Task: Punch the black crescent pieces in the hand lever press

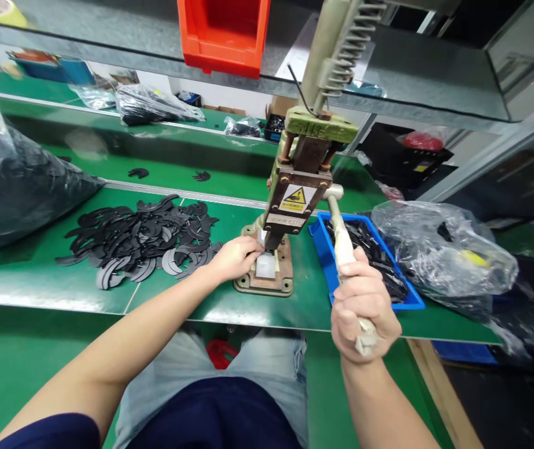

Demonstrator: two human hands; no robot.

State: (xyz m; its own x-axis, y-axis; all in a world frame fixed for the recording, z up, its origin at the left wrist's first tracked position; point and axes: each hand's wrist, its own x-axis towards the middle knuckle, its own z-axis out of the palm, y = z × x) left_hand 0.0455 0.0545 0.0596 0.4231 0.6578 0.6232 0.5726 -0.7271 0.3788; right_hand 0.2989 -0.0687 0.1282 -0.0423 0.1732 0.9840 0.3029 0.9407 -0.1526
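Note:
A hand-operated press (295, 181) stands upright in front of me, its ram lowered close to the base plate (263, 285). Wrapped around the tape-covered lever (343, 240) on the press's right side is my right hand (364, 305). My left hand (238, 257) is pinched at the left of the ram, just above a pale plate (265, 266) on the base; whatever lies between its fingertips is hidden. Left of that hand lies a pile of dark curved flat pieces (149, 234).
A blue tray (325, 252) of dark narrow parts sits right of the press, beside a clear plastic bag (444, 249). A large bag of dark material (19, 187) stands at left. An orange-red bin (224, 37) rests on the overhead shelf (108, 43). Two loose curved pieces (138, 173) lie behind.

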